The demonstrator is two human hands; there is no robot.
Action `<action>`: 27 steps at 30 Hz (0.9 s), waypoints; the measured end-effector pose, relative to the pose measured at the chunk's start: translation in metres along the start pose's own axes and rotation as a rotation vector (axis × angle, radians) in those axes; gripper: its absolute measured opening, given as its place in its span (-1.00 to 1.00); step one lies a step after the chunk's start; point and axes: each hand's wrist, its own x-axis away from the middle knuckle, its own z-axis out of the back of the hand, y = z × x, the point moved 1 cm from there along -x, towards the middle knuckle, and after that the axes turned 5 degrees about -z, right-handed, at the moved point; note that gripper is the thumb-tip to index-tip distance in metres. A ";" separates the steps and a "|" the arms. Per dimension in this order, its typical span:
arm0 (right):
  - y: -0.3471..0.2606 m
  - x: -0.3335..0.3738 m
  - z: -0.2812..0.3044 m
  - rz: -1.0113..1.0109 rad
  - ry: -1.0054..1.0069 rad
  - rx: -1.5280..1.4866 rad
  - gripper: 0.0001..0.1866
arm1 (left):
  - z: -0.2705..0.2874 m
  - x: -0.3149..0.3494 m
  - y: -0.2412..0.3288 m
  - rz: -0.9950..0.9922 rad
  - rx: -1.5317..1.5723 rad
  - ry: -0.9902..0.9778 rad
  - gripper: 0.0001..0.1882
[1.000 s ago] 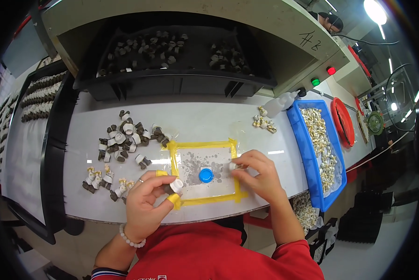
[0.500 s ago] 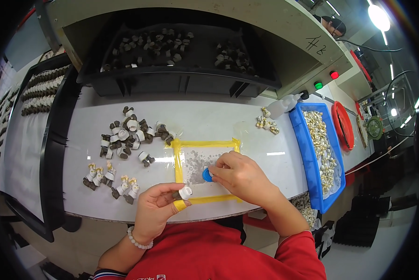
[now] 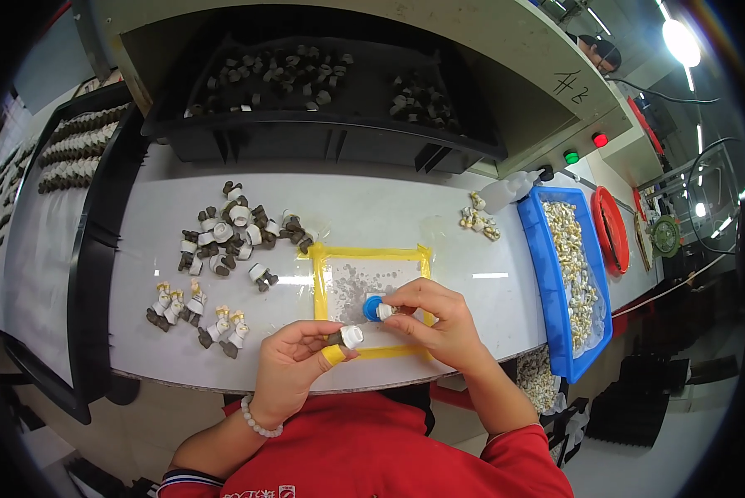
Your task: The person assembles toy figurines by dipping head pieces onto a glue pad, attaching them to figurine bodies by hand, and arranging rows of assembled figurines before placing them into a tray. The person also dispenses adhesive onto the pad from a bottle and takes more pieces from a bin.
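Observation:
My left hand (image 3: 293, 369), a yellow wrap on its thumb, pinches a small figurine lower body (image 3: 351, 336), white with dark legs, its white end facing right. In my right hand (image 3: 436, 322), thumb and fingers are closed on a small white figurine upper part (image 3: 385, 311), mostly covered by the fingertips. That part touches or lies just over a blue cap (image 3: 373, 309), which looks tilted. Beneath is a grey-spotted patch framed by yellow tape (image 3: 320, 286). Left of it lies a pile of white-and-dark lower bodies (image 3: 239, 216). Several joined figurines (image 3: 195, 303) lie nearer me.
At right, a blue tray (image 3: 534, 241) holds many small white-and-gold parts; a few such parts (image 3: 477, 217) lie near a translucent bottle (image 3: 505, 192). A black bin (image 3: 306, 149) stands under the shelf at the back. Black trays (image 3: 90, 266) of rowed pieces stand at left.
My right hand has turned and shifted slightly right, exposing the white part beside the blue cap, which now looks tilted. The left hand with its lower body has moved a little right.

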 end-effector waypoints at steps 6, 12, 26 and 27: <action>0.007 0.009 -0.007 -0.130 -0.070 -0.362 -0.75 | 0.000 -0.001 -0.004 -0.009 -0.015 -0.007 -0.72; 0.005 0.012 -0.013 -0.174 -0.115 -0.510 -0.73 | 0.000 -0.001 -0.005 -0.008 -0.037 -0.019 -0.73; -0.004 0.010 -0.011 -0.031 -0.099 -0.247 -0.74 | 0.002 0.000 -0.008 -0.010 -0.050 -0.036 -0.72; -0.005 0.011 -0.011 -0.024 -0.097 -0.225 -0.74 | 0.003 0.000 -0.008 -0.011 -0.055 -0.042 -0.72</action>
